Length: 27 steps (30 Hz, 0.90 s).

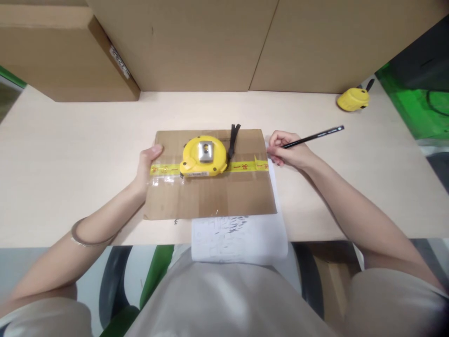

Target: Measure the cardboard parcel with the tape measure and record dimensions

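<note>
A cardboard box [210, 199] with a band of yellow printed tape lies before me, its sides mostly hidden. On top rests a yellow tape measure [192, 157] with a metal belt clip and a black wrist strap [233, 140]. My left hand [145, 164] grips the box's left edge, thumb on the upper face and fingers out of sight. Beside the right edge, my right hand [289, 150] is closed around a black pencil [315, 136], its back end pointing right. A sheet of paper [242, 241] with drawn marks sticks out from under the box and overhangs the table's front edge.
A second yellow tape measure [353, 99] sits at the back right of the light wooden table [77, 140]. Large cardboard boxes [196, 47] form a wall along the back, with another carton [66, 56] at the left. Chair armrests [114, 285] stand below the front edge.
</note>
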Available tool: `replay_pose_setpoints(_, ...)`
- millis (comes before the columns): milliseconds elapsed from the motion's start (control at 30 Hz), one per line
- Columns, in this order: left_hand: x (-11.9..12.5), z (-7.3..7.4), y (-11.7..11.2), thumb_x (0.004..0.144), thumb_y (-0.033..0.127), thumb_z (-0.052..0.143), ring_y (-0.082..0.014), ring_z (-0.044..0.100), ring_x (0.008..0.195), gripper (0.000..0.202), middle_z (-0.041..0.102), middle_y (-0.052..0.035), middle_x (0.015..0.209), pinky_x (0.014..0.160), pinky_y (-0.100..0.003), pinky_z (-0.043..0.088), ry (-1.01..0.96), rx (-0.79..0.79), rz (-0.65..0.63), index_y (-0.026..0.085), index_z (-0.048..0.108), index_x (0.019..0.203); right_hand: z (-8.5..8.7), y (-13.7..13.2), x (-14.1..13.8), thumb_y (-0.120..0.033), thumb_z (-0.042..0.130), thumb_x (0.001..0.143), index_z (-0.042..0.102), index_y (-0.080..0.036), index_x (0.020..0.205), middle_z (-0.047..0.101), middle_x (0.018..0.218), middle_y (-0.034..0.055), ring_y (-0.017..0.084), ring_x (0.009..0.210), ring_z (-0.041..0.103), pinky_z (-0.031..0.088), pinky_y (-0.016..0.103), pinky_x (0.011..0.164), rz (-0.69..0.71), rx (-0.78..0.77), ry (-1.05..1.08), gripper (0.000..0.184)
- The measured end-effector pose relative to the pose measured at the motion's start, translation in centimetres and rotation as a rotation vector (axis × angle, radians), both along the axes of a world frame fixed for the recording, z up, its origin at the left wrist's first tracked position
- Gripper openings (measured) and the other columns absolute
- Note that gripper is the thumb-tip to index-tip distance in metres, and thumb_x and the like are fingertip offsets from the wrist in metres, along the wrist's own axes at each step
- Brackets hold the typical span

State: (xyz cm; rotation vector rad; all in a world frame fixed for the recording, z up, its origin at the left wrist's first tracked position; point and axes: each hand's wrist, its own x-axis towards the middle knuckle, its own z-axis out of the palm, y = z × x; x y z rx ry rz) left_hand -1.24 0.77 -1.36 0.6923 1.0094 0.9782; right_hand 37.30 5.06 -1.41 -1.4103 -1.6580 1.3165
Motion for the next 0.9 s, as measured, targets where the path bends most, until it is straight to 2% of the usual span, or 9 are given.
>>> replay_pose_setpoints(100,0.2,0.2,0.0,0.071,0.057,0.066,-0.0473,0.074,0.117,0.077,0.082,-0.0168,0.108,0.092,-0.059,0.065,-0.006,0.002,0.003,0.012,0.065,0.133,0.2,-0.1,-0.8,-0.054,0.085,0.073,0.056,-0.022,0.071,0.063,0.053,0.0006,0.01,0.04,0.053,0.042,0.023,0.035,-0.016,-0.018,0.065,0.043)
replay_pose_setpoints(233,-0.2,-0.1,0.3,0.073,0.057,0.066,-0.0474,0.074,0.116,0.076,0.082,-0.0171,0.107,0.091,-0.06,0.065,0.007,0.009,-0.001,0.011,0.064,0.133,0.4,0.3,-1.0,-0.034,0.096,0.057,0.06,-0.021,0.067,0.064,0.053,0.0004,0.012,0.045,0.059,0.049,0.022,0.04,-0.03,-0.034,0.079,0.041)
replay_pose_setpoints(333,-0.2,-0.1,0.3,0.074,0.057,0.065,-0.0479,0.074,0.116,0.075,0.082,-0.0171,0.105,0.089,-0.06,0.066,0.034,0.001,-0.025,0.011,0.064,0.133,0.1,0.6,-0.9,-0.029,0.097,0.055,0.057,-0.02,0.061,0.061,0.049,-0.0002,0.01,0.041,0.056,0.047,0.021,0.038,-0.036,-0.051,0.067,0.041)
replay_pose_setpoints(400,0.2,0.4,-0.2,0.076,0.057,0.064,-0.0475,0.074,0.116,0.073,0.083,-0.0168,0.105,0.088,-0.059,0.066,0.041,0.019,0.008,0.012,0.065,0.133,0.0,0.7,-0.9,-0.026,0.096,0.056,0.055,-0.02,0.059,0.06,0.048,-0.0001,0.008,0.039,0.053,0.043,0.019,0.037,-0.035,-0.058,0.057,0.041)
replay_pose_setpoints(500,1.4,1.5,-1.0,0.08,0.055,0.062,-0.0468,0.074,0.117,0.068,0.083,-0.0161,0.106,0.089,-0.058,0.066,0.045,0.017,0.09,0.012,0.065,0.133,-0.1,0.7,-1.0,-0.025,0.096,0.056,0.056,-0.019,0.057,0.059,0.048,0.0001,0.007,0.04,0.053,0.042,0.018,0.036,-0.03,-0.064,0.051,0.041)
replay_pose_setpoints(633,2.3,2.6,-1.5,0.077,0.051,0.064,-0.0474,0.074,0.116,0.068,0.083,-0.0157,0.104,0.089,-0.059,0.066,0.059,-0.011,0.142,0.011,0.065,0.132,0.0,0.6,-1.0,-0.028,0.096,0.058,0.056,-0.019,0.058,0.059,0.048,-0.0004,0.007,0.04,0.052,0.042,0.018,0.036,-0.045,-0.052,0.049,0.04)
replay_pose_setpoints(900,2.1,2.4,-1.3,0.076,0.049,0.066,-0.0469,0.073,0.119,0.068,0.083,-0.0147,0.108,0.091,-0.058,0.065,0.041,-0.004,0.158,0.013,0.064,0.134,-0.1,0.5,-0.9,-0.027,0.095,0.059,0.055,-0.019,0.057,0.058,0.048,-0.0005,0.007,0.039,0.051,0.039,0.019,0.035,-0.048,-0.029,0.036,0.041)
